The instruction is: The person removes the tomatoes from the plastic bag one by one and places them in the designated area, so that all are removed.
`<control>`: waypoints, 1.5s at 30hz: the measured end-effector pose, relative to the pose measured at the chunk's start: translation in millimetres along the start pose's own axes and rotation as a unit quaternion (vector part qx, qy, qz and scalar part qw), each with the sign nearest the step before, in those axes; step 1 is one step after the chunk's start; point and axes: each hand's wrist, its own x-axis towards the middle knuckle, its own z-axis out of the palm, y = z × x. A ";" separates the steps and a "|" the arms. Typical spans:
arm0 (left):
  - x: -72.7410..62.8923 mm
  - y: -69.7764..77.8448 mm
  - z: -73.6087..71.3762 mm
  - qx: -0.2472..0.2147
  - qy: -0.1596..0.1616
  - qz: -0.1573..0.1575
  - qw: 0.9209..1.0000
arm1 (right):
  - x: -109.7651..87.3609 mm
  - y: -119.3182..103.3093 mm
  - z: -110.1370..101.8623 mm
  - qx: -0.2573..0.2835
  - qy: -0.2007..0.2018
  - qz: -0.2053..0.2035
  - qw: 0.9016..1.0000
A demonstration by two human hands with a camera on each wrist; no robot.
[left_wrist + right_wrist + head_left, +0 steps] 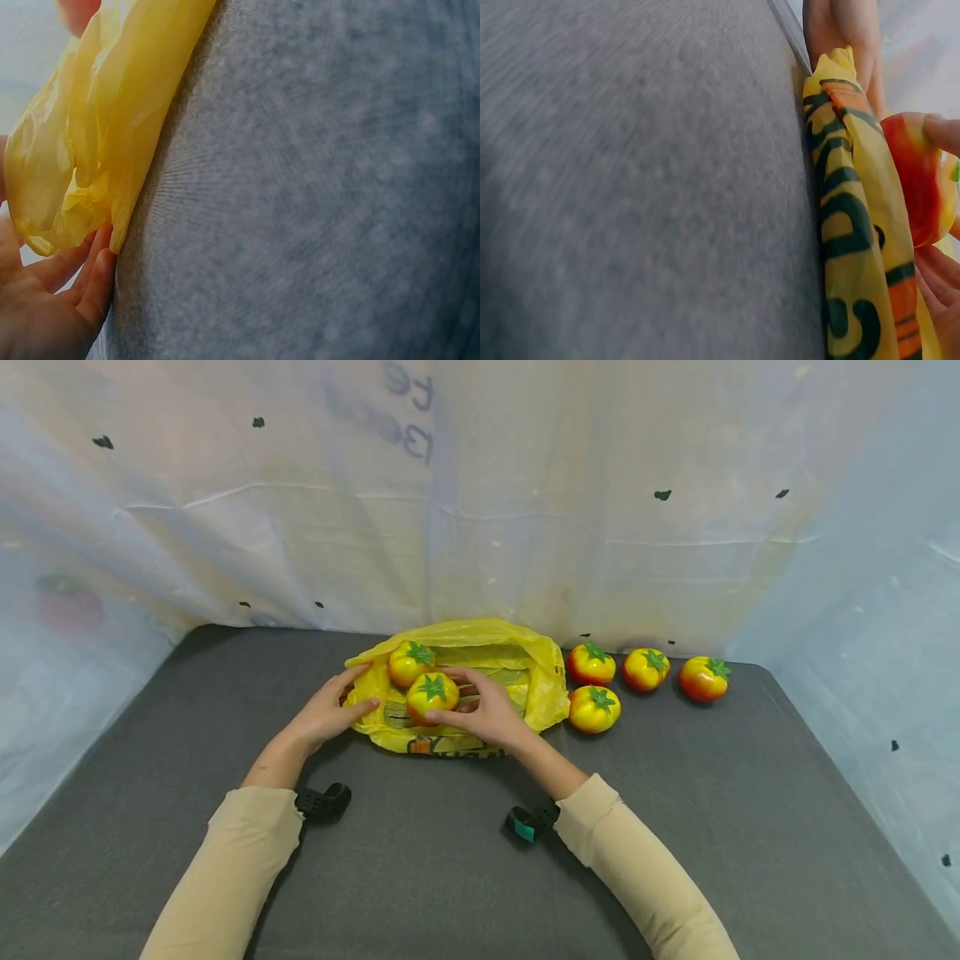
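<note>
A yellow plastic bag (545, 681) with dark printing lies with its mouth spread on the table. My left hand (327, 708) holds the bag's left end between thumb and fingers; in the left wrist view those fingers (96, 289) lie against the crumpled plastic (112, 127). Over the bag's opening, my right hand (489, 710) grips a yellow-red tomato (432, 692) with a green leafy top. The right wrist view shows this tomato's red side (919, 180) just above the printed rim. Another tomato (406, 665) sits inside the bag at the left, behind the held one.
Several similar tomatoes stand right of the bag: one close beside it (595, 710), another behind that (591, 667), and others farther right (645, 670) (702, 681). The grey table (420, 860) ends at a pale plastic curtain (525, 510) behind and on both sides.
</note>
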 end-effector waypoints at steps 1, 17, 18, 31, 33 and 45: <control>0.3 -0.4 -0.3 0.000 -0.001 0.000 1.000 | -1.0 0.3 -1.6 -0.003 0.002 0.001 1.000; 0.8 -0.3 0.0 0.003 -0.003 0.006 1.000 | -11.2 9.8 -21.4 -0.008 0.015 0.011 1.000; 0.7 -0.3 -0.1 0.003 -0.004 0.006 1.000 | -12.0 10.2 -22.1 -0.010 0.015 0.013 1.000; -1.0 1.8 -0.3 -0.001 -0.006 0.014 1.000 | -25.0 11.3 -35.7 -0.025 0.032 0.012 0.999; -1.0 2.0 -0.3 0.000 -0.005 0.012 1.000 | -26.7 11.2 -37.7 -0.023 0.032 0.011 0.999; -0.4 0.1 -1.1 -0.004 -0.009 0.013 1.000 | -36.7 10.1 -50.4 -0.009 0.034 0.025 0.999</control>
